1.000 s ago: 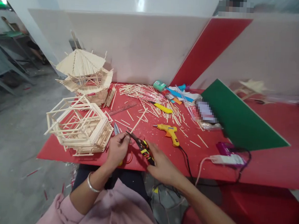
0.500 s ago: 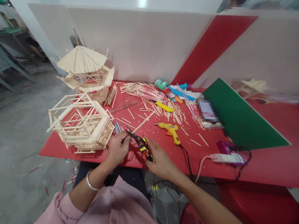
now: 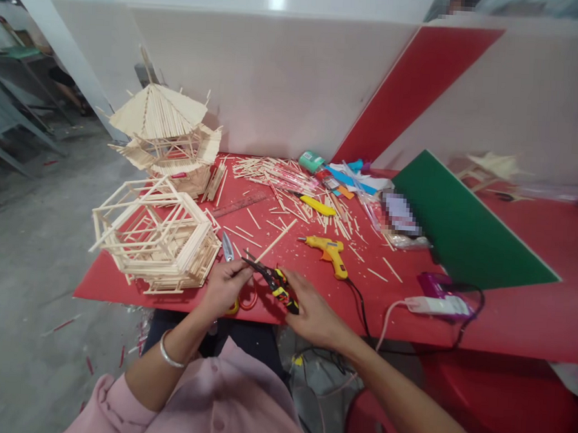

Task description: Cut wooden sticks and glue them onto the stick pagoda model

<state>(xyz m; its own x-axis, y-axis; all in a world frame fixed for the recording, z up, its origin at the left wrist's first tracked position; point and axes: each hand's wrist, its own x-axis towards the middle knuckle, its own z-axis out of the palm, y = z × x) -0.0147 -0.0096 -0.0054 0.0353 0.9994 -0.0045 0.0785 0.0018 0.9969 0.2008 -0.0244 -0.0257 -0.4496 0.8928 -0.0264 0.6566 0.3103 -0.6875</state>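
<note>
Closed around the handles of black-and-yellow cutting pliers (image 3: 280, 286) is my right hand (image 3: 313, 308). The pliers' dark jaws point up and left and lie across a thin wooden stick (image 3: 275, 240). My left hand (image 3: 227, 287) pinches the near end of that stick beside the jaws. Partly hidden behind the left hand, a pair of scissors (image 3: 228, 247) lies on the red table. To its left stands an open hexagonal frame of sticks (image 3: 157, 235). A yellow hot glue gun (image 3: 328, 252) rests to the right of the pliers.
A roofed stick model (image 3: 158, 116) stands at the back left. Loose sticks (image 3: 272, 173), a yellow utility knife (image 3: 317, 206) and a clear ruler (image 3: 238, 204) lie mid-table. A green board (image 3: 467, 226) leans at the right, near a white power strip (image 3: 437, 306) with cables.
My left hand has shifted slightly down and left, uncovering more of the scissors. The pliers have moved a little down and right, still at the stick.
</note>
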